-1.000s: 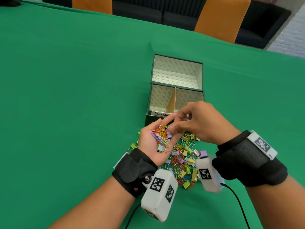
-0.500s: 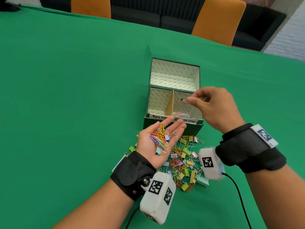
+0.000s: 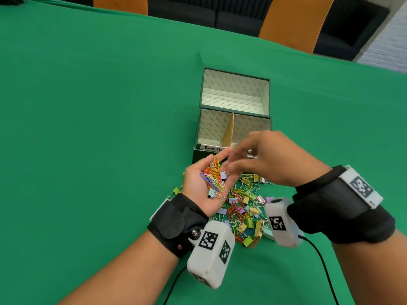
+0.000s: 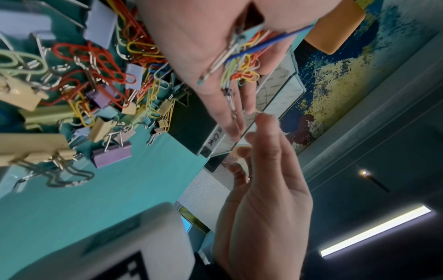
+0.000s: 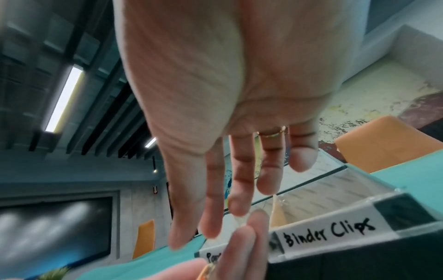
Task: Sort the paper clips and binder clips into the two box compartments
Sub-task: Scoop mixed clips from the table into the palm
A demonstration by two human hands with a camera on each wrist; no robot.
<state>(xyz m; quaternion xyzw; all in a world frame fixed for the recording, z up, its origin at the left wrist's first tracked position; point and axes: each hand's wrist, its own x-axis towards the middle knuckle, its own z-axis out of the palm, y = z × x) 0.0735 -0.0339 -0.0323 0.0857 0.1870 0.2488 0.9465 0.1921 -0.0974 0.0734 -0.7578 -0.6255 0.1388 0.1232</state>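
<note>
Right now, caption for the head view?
Left hand cups coloured wire paper clips; open right hand reaches over.

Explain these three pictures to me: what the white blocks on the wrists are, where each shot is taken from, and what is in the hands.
No machine here: a person sorts clips with bare hands. The white blocks are wrist cameras; one picture comes from a head camera, the others from each wrist. On the green table stand a box, labelled for paper and binder clips, and a pile of mixed clips. The left hand, palm up, carries a heap of clips. The right hand reaches toward it, fingers straight, empty.
</note>
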